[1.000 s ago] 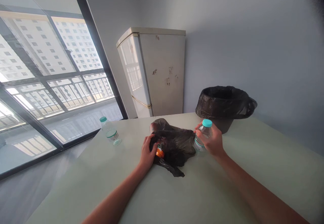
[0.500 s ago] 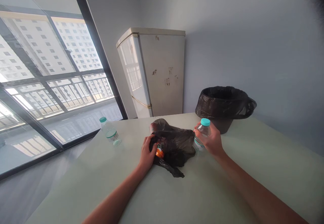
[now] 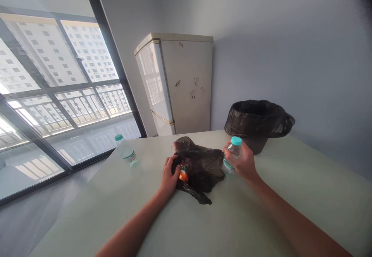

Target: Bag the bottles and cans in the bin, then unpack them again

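A thin black plastic bag [image 3: 203,168] lies crumpled on the table, with an orange-coloured item [image 3: 183,175] and something reddish showing in it. My left hand [image 3: 170,175] grips the bag's left side, its fingers curled over the edge. My right hand [image 3: 245,160] is wrapped round a clear plastic bottle [image 3: 230,167] with a turquoise cap, upright on the table at the bag's right side. Over to the left stands a second clear bottle [image 3: 126,151] with a green cap, apart from both hands.
A bin [image 3: 257,145] lined with a black bag stands on the table [image 3: 180,226] behind my right hand. Past the table's far edge is an old white fridge [image 3: 188,86]. Glass sliding doors [image 3: 66,78] are on the left.
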`<state>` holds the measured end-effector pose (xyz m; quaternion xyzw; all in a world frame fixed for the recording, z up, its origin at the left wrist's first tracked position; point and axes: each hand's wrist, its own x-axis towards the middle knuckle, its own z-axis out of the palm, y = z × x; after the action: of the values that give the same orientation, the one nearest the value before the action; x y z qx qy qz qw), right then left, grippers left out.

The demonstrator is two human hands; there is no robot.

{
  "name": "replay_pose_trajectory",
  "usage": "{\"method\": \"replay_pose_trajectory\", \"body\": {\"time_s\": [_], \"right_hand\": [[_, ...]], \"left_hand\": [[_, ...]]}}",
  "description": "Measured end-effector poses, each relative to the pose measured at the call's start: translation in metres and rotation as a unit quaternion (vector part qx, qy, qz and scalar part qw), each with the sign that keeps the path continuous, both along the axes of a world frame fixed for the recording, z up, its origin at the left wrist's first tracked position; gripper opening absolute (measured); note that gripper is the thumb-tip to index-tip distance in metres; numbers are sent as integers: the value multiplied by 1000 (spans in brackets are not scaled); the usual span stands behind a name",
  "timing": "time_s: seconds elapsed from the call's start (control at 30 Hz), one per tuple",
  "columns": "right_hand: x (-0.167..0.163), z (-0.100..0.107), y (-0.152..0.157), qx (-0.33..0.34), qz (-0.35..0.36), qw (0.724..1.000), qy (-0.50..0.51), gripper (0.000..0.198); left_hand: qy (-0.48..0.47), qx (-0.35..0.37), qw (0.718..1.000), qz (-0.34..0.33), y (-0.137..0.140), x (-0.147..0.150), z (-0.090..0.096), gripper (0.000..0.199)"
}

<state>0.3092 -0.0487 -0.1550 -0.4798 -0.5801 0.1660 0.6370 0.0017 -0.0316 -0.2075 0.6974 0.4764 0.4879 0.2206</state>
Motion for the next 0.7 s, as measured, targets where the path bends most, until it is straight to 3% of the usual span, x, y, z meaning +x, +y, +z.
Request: {"method": "replay_pose_trajectory", "body": {"time_s": [0.23, 0.4, 0.57, 0.7], "right_hand": [[3, 1, 0, -2, -76, 997, -15, 25], [11, -3, 7, 35, -39, 998, -25, 31], [9, -2, 6, 2, -70, 994, -84, 29], [9, 0, 2, -19, -47, 997, -51, 22]], "left_hand": [[0, 6, 1000, 0, -1, 1, 4, 32], [1, 8, 1000, 1, -1, 1, 4, 30], [-4, 14, 1000, 3, -1, 0, 2, 30], [-6, 9, 1000, 2, -1, 0, 1, 32]]}}
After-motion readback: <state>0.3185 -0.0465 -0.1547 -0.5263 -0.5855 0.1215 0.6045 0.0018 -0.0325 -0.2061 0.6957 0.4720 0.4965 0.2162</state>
